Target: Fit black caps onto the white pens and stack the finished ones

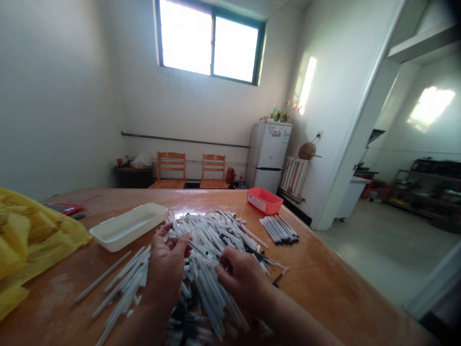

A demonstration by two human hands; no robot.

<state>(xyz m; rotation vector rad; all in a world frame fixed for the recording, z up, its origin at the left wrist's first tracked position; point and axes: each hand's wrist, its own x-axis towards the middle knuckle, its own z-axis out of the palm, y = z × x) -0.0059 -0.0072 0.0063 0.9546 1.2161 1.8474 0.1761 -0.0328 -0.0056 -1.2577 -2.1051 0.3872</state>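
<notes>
My left hand [165, 262] is closed in a pinch, thumb against fingers, on a slim pen [197, 247] that points toward my other hand. My right hand [247, 276] is curled with its fingertips together just right of the pen's dark end. What it holds, if anything, is hidden by the fingers. Both hands are over a large heap of white and clear pen parts [209, 230], with black pieces mixed in. Several white pen barrels [126, 283] lie loose beside my left wrist.
A cream tray [129, 226] lies left of the heap, near a yellow plastic bag [32, 240]. To the right are a red basket [264, 201] and a neat row of black-tipped pens [278, 229] on the wooden table [324, 288]. Two chairs [171, 168] stand beyond the far edge.
</notes>
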